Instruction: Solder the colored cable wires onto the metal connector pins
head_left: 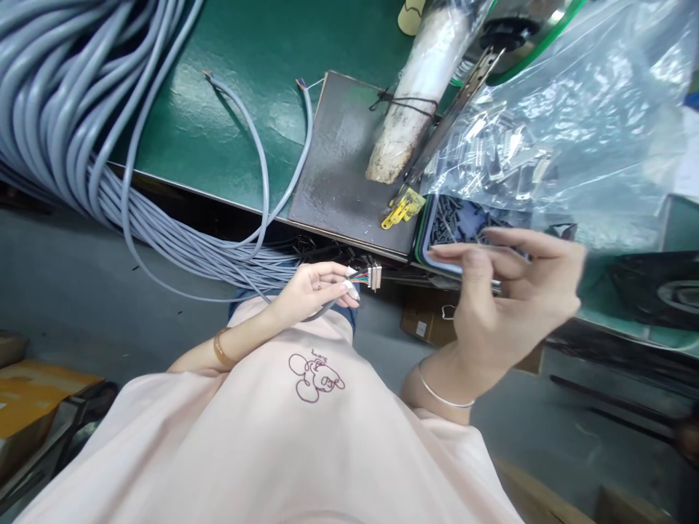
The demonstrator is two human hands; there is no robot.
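My left hand [320, 292] is closed in front of my body, gripping the end of a grey cable with its fingertips. Thin coloured wires [359, 278] come out past the fingers and run into a small multi-pin connector [374, 277]. My right hand [513, 295] is raised at the table's front edge, fingers loosely bent and apart, with nothing visible in them. Just beyond it, and partly hidden by it, is a tray [431, 251] of small black pieces [456, 218].
Thick bundles of grey cable [49, 94] lie at the left and droop over the green table [240, 44]. A dark board [338, 160] carries a wrapped white roll [407, 102], beside a metal bar and a yellow clip [403, 209]. A clear bag [507, 153] holds metal parts.
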